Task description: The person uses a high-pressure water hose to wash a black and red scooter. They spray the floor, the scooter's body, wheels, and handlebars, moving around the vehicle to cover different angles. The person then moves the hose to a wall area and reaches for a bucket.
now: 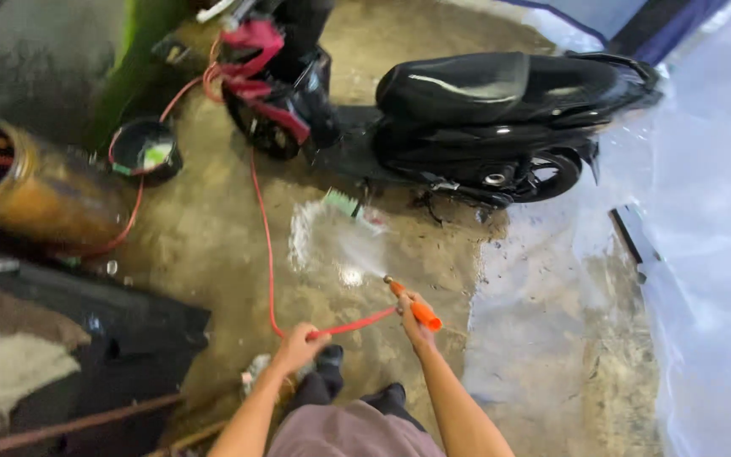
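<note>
Nozzle point(414, 305), orange, is gripped in the closed fingers of the right hand point(414, 320), low centre of view, above wet concrete floor point(213, 245). Its long axis is set diagonally; the tip is pointed up-left, toward the scooter point(484, 118), and a spray point(344, 241) is seen leaving it. A red hose point(266, 237) is pinched in the closed left hand point(298, 345), just left of the nozzle, and is traced up the floor toward the scooter's front. A small green-and-white flat package point(347, 206) is noted on the floor beneath the scooter, within the spray. A black bucket point(144, 151) with a green-white item inside is recorded upper left, beside a brown drum point(44, 190).
</note>
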